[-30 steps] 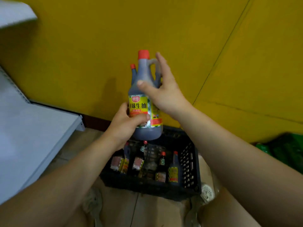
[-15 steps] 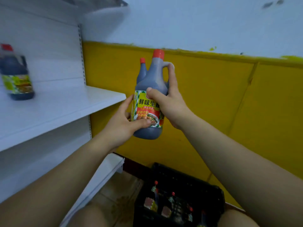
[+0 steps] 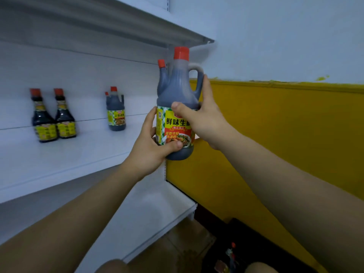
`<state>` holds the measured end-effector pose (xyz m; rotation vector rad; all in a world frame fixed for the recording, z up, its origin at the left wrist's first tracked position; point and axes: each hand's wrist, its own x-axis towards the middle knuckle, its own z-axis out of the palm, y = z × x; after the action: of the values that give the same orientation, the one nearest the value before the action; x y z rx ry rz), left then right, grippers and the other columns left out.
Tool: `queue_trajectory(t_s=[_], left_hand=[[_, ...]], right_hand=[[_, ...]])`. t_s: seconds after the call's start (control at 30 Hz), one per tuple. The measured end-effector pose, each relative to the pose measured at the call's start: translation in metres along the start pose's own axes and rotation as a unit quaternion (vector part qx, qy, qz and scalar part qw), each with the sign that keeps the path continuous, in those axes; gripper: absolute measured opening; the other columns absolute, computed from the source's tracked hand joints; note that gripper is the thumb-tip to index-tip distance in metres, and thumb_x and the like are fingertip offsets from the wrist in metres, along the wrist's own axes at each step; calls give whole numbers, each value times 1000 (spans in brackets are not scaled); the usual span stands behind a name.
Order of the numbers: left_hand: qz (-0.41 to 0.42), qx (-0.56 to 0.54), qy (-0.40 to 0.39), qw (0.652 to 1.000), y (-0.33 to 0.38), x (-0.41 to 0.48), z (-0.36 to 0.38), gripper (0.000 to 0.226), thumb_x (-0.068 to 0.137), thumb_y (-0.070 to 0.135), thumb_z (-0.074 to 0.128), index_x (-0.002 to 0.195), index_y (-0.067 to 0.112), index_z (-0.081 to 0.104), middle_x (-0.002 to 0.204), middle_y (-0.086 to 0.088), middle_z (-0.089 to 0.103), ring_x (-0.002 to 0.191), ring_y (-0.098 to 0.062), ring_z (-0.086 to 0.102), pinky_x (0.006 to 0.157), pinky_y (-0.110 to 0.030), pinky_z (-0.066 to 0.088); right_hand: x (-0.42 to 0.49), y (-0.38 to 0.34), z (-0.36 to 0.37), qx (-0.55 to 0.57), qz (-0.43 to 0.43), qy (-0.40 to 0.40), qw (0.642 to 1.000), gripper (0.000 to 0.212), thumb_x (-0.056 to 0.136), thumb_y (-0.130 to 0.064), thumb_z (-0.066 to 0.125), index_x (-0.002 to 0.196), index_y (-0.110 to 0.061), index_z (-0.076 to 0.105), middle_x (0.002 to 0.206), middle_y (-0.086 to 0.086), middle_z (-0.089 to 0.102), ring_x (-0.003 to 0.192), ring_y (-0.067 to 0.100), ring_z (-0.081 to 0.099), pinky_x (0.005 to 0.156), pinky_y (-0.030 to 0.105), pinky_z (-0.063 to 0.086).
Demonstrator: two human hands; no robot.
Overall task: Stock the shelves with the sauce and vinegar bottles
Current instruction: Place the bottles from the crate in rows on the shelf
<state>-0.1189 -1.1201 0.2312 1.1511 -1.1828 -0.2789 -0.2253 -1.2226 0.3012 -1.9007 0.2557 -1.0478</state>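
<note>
Middle shelf [image 3: 59,166], white, left to right: two slim dark sauce bottles [image 3: 53,117] with red caps and yellow labels, touching each other; well apart to their right a small handled jug [image 3: 116,111], dark liquid, red cap, green-check label, print blurred. Upper shelf [image 3: 110,22] overhangs all of them. Both hands hold a big sauce jug [image 3: 177,103] upright in the air at the shelf's right end, base above the shelf edge, not set down. Left hand [image 3: 149,148] is wrapped around the lower body, thumb across the label bottom. Right hand [image 3: 204,119] is clamped on the shoulder, thumb over the label top, fingers behind by the loop handle. A second red cap [image 3: 161,63] shows just behind the jug's neck; can't tell what it belongs to. Label reads 鲜味生, next character covered by the thumb; smaller lines unreadable. Lower shelf [image 3: 157,217] beneath. Wall [image 3: 285,134] to the right: pale above, yellow below. Bottom right, a black crate [image 3: 256,239] on the floor with bottles, blurred.
</note>
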Motion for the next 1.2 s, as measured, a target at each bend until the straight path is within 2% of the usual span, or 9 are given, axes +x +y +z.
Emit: queue_trajectory(t_s=[0.1, 0.27, 0.43, 0.5, 0.57, 0.7, 0.77, 1.0, 1.2], left_hand=[[-28, 45, 26, 998, -1, -5, -20, 87, 56, 39, 82, 118, 69, 29, 113, 19, 62, 104, -5, 62, 75, -17, 53], [-75, 113, 99, 986, -22, -16, -48, 96, 60, 30, 84, 139, 42, 29, 118, 13, 58, 105, -9, 61, 81, -26, 56], [-127, 194, 81, 969, -40, -4, -82, 98, 70, 27, 80, 143, 44, 18, 121, 18, 56, 108, 1, 57, 92, -27, 51], [-162, 290, 54, 942, -47, 8, -101, 94, 78, 35, 73, 146, 44, 9, 135, 12, 51, 123, -4, 47, 101, -27, 41], [-228, 420, 40, 877, -57, 21, -123, 85, 83, 50, 61, 149, 37, 9, 151, 3, 34, 137, -17, 33, 105, -29, 29], [-324, 585, -36, 743, -91, 37, -156, 74, 88, 64, 38, 149, 26, 18, 157, -2, 16, 144, -23, 15, 116, -44, 15], [-352, 617, -58, 701, -110, 46, -164, 74, 87, 70, 29, 149, 30, 17, 158, -1, 12, 145, -25, 10, 115, -52, 11], [-391, 626, -79, 669, -161, 91, -177, 78, 79, 80, 16, 146, 41, 17, 159, 7, 7, 145, -25, 5, 108, -65, 3], [-409, 629, -82, 656, -181, 115, -184, 81, 77, 82, 16, 147, 42, 9, 159, 8, 0, 145, -25, -2, 106, -67, -1]], right_hand=[[9, 6, 16, 30, 13, -44, 999, 103, 78, -27, 77, 148, -44, 4, 130, 6, 55, 104, 23, 63, 85, 46, 56], [20, 33, 54, -9, 46, -121, 992, 118, 73, -43, 79, 146, -44, -14, 134, 2, 51, 110, 23, 59, 91, 47, 52], [50, 66, 88, 42, 75, -136, 987, 105, 71, -34, 81, 146, -39, 8, 124, -1, 56, 104, 24, 62, 85, 49, 55], [69, 79, 98, 33, 80, -135, 987, 90, 71, -33, 81, 140, -30, 24, 120, -1, 58, 104, 24, 62, 86, 47, 55], [91, 94, 105, 26, 87, -129, 987, 78, 71, -33, 81, 131, -28, 32, 113, -5, 58, 105, 23, 61, 87, 44, 54], [132, 132, 116, 21, 98, -125, 987, 75, 73, -30, 80, 130, -30, 32, 109, -10, 53, 106, 20, 56, 82, 36, 50], [149, 151, 123, 11, 101, -126, 987, 77, 74, -30, 80, 133, -31, 30, 110, -12, 50, 104, 15, 53, 78, 31, 46], [202, 205, 144, 5, 119, -113, 986, 85, 78, -31, 77, 142, -28, 21, 135, -2, 49, 124, 26, 50, 94, 41, 47], [220, 233, 157, -176, 53, -83, 979, 99, 82, -43, 70, 150, -28, 0, 144, 8, 39, 128, 31, 47, 97, 44, 46]])
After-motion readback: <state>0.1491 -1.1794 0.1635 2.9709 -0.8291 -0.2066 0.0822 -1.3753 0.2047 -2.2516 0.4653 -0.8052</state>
